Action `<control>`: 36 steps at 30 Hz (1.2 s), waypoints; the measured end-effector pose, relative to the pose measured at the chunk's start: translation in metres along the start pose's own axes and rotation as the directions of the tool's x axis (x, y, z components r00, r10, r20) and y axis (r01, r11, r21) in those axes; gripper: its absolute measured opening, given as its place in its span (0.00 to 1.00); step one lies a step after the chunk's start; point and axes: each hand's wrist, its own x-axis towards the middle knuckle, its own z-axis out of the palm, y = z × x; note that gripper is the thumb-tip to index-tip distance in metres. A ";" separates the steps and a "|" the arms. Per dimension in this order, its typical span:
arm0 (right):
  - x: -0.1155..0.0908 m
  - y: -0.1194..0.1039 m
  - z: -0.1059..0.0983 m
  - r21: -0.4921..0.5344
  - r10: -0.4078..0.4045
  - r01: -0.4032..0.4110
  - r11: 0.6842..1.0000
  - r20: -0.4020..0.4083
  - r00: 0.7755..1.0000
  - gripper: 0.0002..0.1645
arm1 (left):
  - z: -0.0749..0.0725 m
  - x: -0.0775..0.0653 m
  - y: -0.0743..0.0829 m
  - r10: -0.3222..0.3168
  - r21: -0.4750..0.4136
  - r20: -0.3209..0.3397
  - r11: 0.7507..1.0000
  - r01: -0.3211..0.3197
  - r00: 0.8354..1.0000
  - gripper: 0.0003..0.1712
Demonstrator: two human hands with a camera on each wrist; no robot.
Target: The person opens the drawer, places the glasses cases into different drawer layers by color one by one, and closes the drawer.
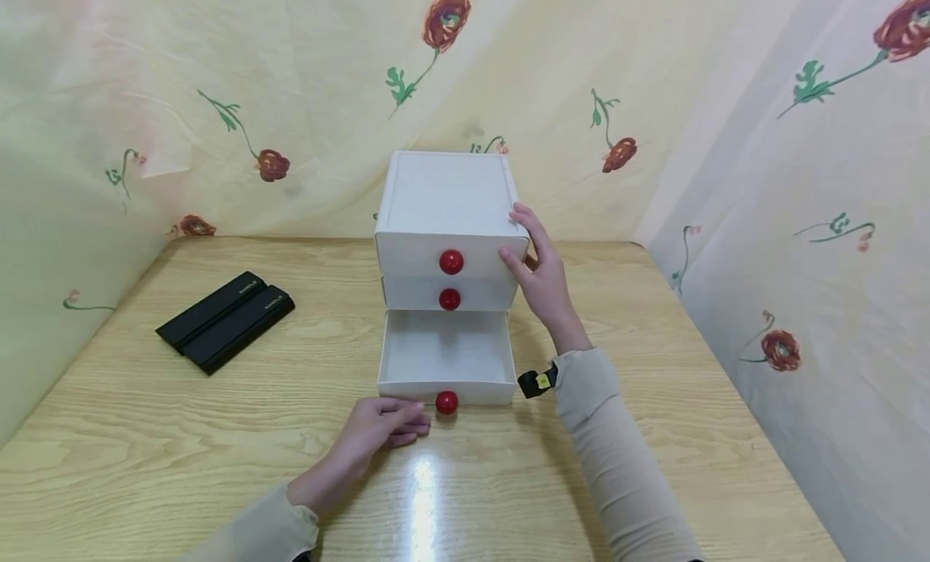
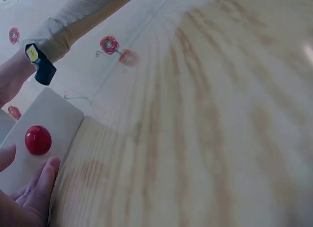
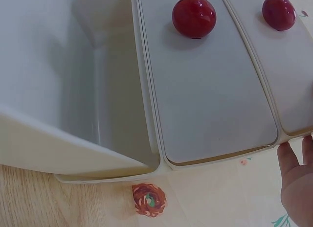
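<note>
A white drawer unit (image 1: 450, 192) with red round knobs stands on the table. Its bottom drawer (image 1: 448, 348) is pulled out, and nothing lies in the visible part of it. My left hand (image 1: 378, 429) is low at the drawer's front, left of its red knob (image 1: 446, 402). In the left wrist view, its fingers (image 2: 43, 185) lie along the drawer front below the knob, with the thumb apart. My right hand (image 1: 541, 279) rests on the unit's upper right corner, thumb on the front. Its extended fingers (image 3: 287, 157) touch the side in the right wrist view.
Two black flat cases (image 1: 225, 320) lie side by side on the wooden table (image 1: 312, 336), left of the unit. Behind and on both sides hangs flowered cloth (image 1: 327, 77). A small black camera (image 1: 536, 382) is strapped to my right wrist, beside the open drawer.
</note>
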 end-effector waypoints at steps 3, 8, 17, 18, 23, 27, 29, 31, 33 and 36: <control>0.001 0.000 0.000 -0.001 -0.007 0.007 1.000 0.001 1.000 0.31 | -0.008 -0.002 0.001 -0.006 0.012 0.000 1.000 0.006 1.000 0.24; 0.001 0.001 0.000 0.000 -0.006 0.006 1.000 0.002 1.000 0.30 | -0.021 -0.006 0.001 -0.006 0.012 -0.018 1.000 0.006 1.000 0.24; 0.000 0.000 0.000 0.002 0.001 -0.001 1.000 0.003 1.000 0.30 | -0.049 -0.011 0.003 -0.002 0.029 -0.047 1.000 0.003 0.999 0.23; 0.000 0.000 0.001 0.002 0.000 0.000 1.000 0.003 1.000 0.30 | -0.052 -0.012 0.003 0.001 0.033 -0.053 0.999 0.001 0.999 0.22; 0.000 -0.002 0.000 0.006 0.013 -0.013 1.000 -0.001 1.000 0.31 | -0.066 -0.011 0.006 0.006 0.025 -0.117 1.000 -0.004 0.993 0.21; -0.001 -0.008 -0.001 0.012 0.042 -0.042 0.999 0.002 0.999 0.31 | -0.073 -0.008 0.008 -0.008 -0.001 -0.159 1.000 0.008 0.987 0.22; -0.003 -0.015 -0.001 0.012 0.049 -0.049 0.999 0.004 0.999 0.31 | -0.075 -0.006 0.010 -0.013 -0.019 -0.163 1.000 0.010 0.986 0.24; -0.004 -0.021 -0.001 0.018 0.048 -0.049 0.999 0.009 0.999 0.31 | -0.077 -0.005 0.013 -0.011 -0.037 -0.168 0.999 0.005 0.986 0.25; -0.005 -0.025 -0.001 0.020 0.044 -0.045 0.999 0.014 0.999 0.31 | -0.079 -0.004 0.018 0.010 -0.025 -0.173 1.000 -0.014 0.985 0.26; -0.004 -0.019 -0.001 0.022 0.035 -0.036 0.999 0.013 0.999 0.31 | -0.083 -0.002 0.028 0.076 0.074 -0.169 0.995 -0.065 0.983 0.27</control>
